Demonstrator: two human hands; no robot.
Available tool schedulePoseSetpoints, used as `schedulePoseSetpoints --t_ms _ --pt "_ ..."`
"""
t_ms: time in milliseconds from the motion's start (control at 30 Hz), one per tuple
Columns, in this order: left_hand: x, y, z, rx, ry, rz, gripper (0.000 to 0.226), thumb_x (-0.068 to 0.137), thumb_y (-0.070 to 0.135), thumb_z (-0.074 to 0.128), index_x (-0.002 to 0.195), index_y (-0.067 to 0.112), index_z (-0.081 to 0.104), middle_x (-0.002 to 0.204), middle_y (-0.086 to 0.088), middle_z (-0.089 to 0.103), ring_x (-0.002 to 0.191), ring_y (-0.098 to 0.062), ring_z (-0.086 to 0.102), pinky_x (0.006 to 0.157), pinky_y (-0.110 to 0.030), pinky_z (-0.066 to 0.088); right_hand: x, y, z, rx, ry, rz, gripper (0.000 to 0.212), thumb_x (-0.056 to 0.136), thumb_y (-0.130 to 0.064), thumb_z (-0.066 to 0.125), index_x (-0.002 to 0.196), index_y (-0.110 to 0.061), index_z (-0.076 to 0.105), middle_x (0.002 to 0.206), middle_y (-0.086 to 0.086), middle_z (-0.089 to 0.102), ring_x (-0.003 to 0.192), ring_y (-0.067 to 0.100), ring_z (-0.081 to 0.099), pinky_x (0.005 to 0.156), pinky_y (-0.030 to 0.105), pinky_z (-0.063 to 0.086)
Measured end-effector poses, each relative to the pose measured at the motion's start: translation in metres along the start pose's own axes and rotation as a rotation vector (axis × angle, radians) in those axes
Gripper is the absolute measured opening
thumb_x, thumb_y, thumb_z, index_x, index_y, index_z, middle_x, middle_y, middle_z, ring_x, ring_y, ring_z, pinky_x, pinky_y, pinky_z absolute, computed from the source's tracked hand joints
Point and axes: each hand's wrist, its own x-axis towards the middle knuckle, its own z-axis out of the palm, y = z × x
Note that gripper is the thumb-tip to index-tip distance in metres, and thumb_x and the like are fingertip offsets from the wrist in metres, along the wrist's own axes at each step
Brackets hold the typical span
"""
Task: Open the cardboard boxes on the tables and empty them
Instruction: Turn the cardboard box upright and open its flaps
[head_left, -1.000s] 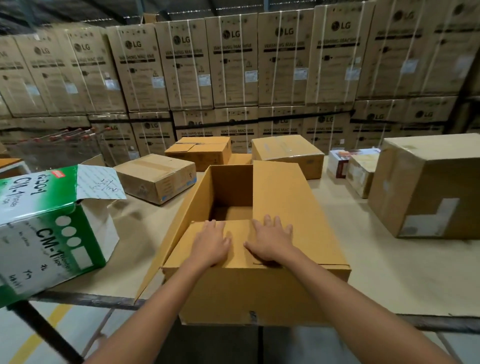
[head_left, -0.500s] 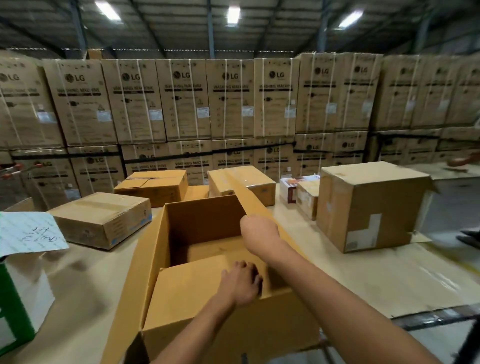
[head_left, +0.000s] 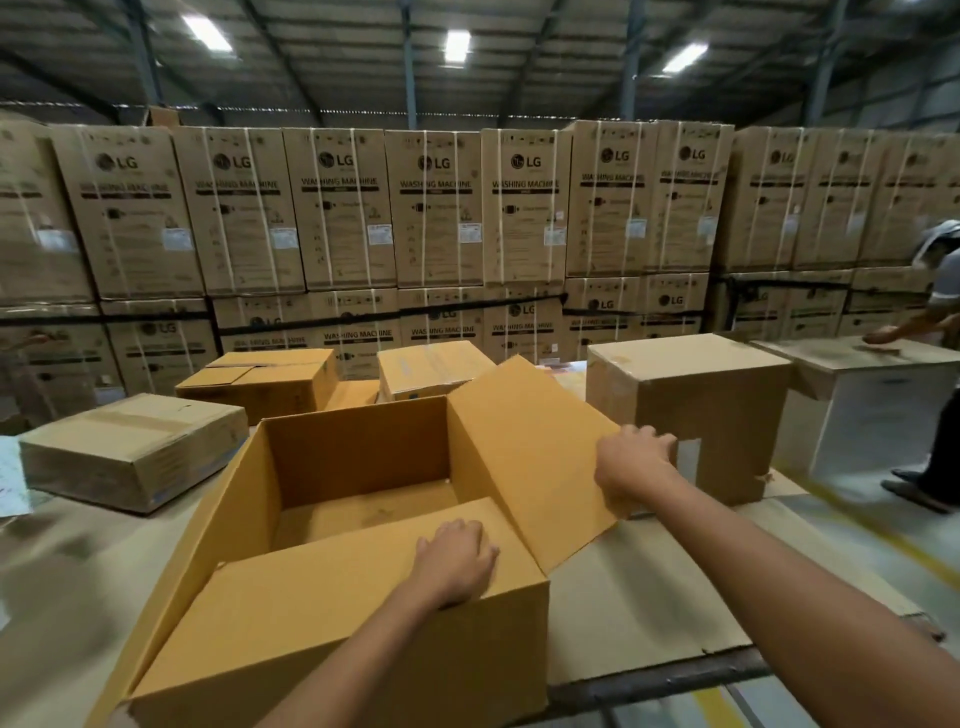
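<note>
An open yellow-brown cardboard box (head_left: 358, 452) stands on the table in front of me. Its near flap (head_left: 322, 587) still lies folded inward over the opening, and my left hand (head_left: 456, 561) holds it at its right end with curled fingers. The right flap (head_left: 524, 441) stands swung up and outward, and my right hand (head_left: 635, 464) grips its outer edge. The left flap hangs out to the left. What shows of the box floor is bare; the near part is hidden under the flap.
Closed cardboard boxes stand around: a flat one (head_left: 132, 452) at left, two (head_left: 260, 384) (head_left: 426, 369) behind, a tall one (head_left: 696, 410) right beside the raised flap. Another person (head_left: 940, 322) works at a table far right. Stacked washing-machine cartons (head_left: 436, 208) wall the back.
My view has lifted and turned right. My right hand left the near flap, took the right flap and swung it outward. My left hand stayed on the near flap, sliding to its right end.
</note>
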Motion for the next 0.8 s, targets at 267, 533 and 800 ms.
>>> schedulePoseSetpoints --t_ms 267,533,800 --pt "0.029 -0.013 0.000 0.041 0.041 -0.179 0.058 0.098 0.059 0.032 0.137 0.020 0.051 0.145 -0.005 0.051 0.132 -0.026 0.046 0.111 -0.057 0.033 -0.015 -0.041 0.124 0.712 -0.219 -0.248 0.038 0.107 -0.040 0.035 0.106 -0.012 0.060 0.117 0.012 0.066 0.109 0.031 0.060 0.084 0.036 0.043" --pt "0.029 -0.050 -0.054 -0.010 0.143 -0.250 0.031 0.105 0.035 0.039 0.124 0.024 0.061 0.127 0.000 0.063 0.118 -0.023 0.056 0.106 -0.048 0.040 -0.028 -0.054 0.135 0.942 -0.137 -0.245 0.042 0.109 -0.036 0.031 0.130 -0.012 0.057 0.127 0.010 0.062 0.107 0.024 0.056 0.083 0.029 0.037" --pt "-0.003 -0.017 -0.181 -0.008 0.374 -0.193 0.026 0.103 0.031 0.052 0.117 0.018 0.070 0.113 0.002 0.067 0.099 -0.014 0.061 0.079 -0.028 0.050 -0.016 -0.065 0.127 1.204 0.019 -0.325 0.028 0.103 -0.029 0.054 0.125 -0.016 0.067 0.119 -0.002 0.069 0.112 0.018 0.062 0.085 0.025 0.049"
